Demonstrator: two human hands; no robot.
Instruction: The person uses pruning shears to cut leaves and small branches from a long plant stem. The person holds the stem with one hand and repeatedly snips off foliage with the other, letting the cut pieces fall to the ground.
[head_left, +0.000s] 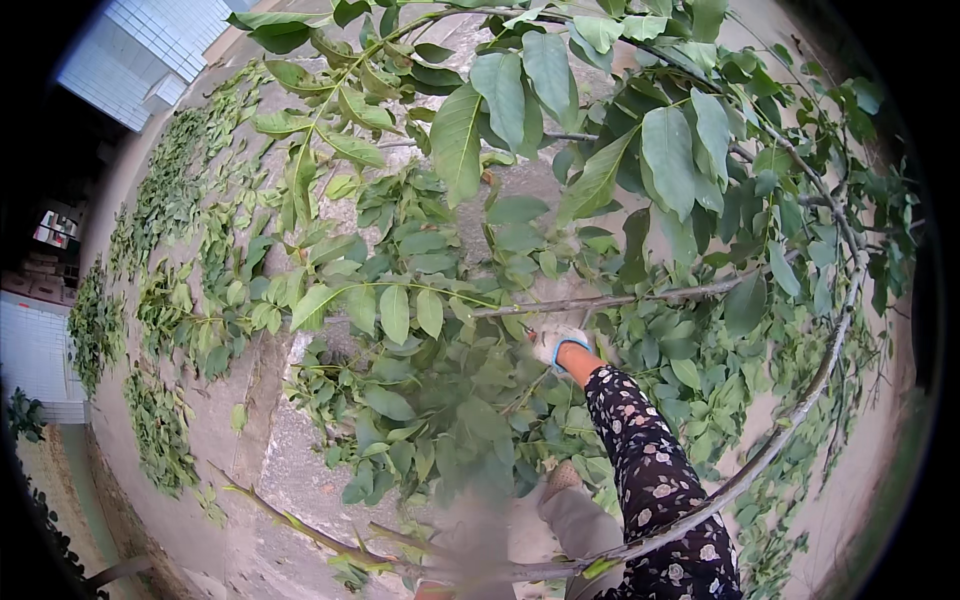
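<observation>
My right hand (555, 346), in a pale glove with a blue cuff, reaches in just below a thin leafy branch (592, 304). Its fingers are closed around a small hand tool (531, 333) with a dark tip and a reddish part; its kind is unclear. Green leaves (420, 390) lie under and around the hand. A long bare branch (780, 431) curves from the right down across the bottom, passing over my patterned sleeve. At the bottom edge a small skin-coloured patch, perhaps my left hand (435, 591), shows beside this branch; its fingers are hidden.
Leafy twigs (667, 157) hang close in front across the top and right. Piles of cut leaves (176, 176) lie on the concrete ground (247, 420) to the left. A shoe (564, 477) and a trouser leg stand below the hand. White-tiled walls (142, 60) edge the left.
</observation>
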